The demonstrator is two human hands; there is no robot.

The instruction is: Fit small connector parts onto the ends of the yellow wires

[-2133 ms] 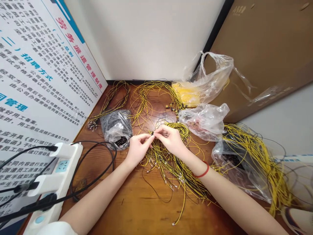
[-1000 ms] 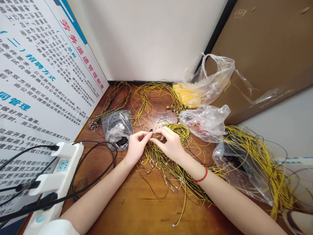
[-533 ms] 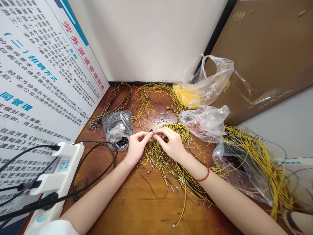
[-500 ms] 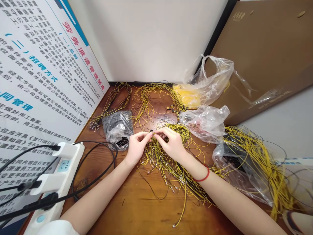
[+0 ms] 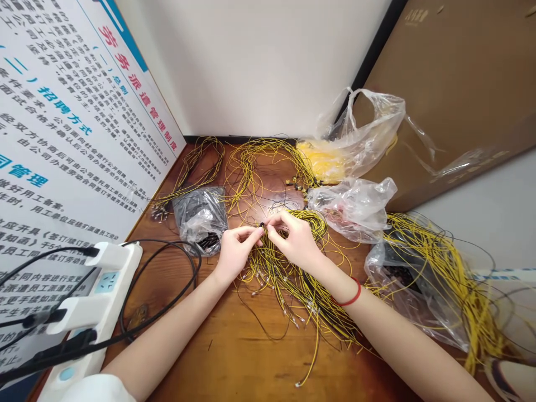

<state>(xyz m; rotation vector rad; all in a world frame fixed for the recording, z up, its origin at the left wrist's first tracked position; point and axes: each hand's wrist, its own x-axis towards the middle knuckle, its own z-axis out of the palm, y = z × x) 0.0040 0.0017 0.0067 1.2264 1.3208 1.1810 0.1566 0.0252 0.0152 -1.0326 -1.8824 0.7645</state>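
Observation:
Between thumb and finger, my left hand [image 5: 235,249] pinches a small black part [image 5: 262,225], too small to make out in detail. My right hand [image 5: 296,240] is closed in a pinch just to the right of it, its fingertips close to the black part; a wire end seems to be in them. Under both hands lies a thick bundle of yellow and black wires [image 5: 288,290] with small pale connectors on many ends. The fingertips hide part of what is held.
A dark plastic bag [image 5: 200,215] of black parts lies left of my hands. Clear bags [image 5: 349,209] stand on the right, one [image 5: 322,161] with yellow pieces. More wires [image 5: 460,290] hang at the right. A white power strip [image 5: 100,312] with black cables stands at the left by a printed board.
Both hands stay over the wire bundle. My right fingertips have drawn slightly to the right, away from the left ones, and the black part shows more clearly. The view has shifted a little.

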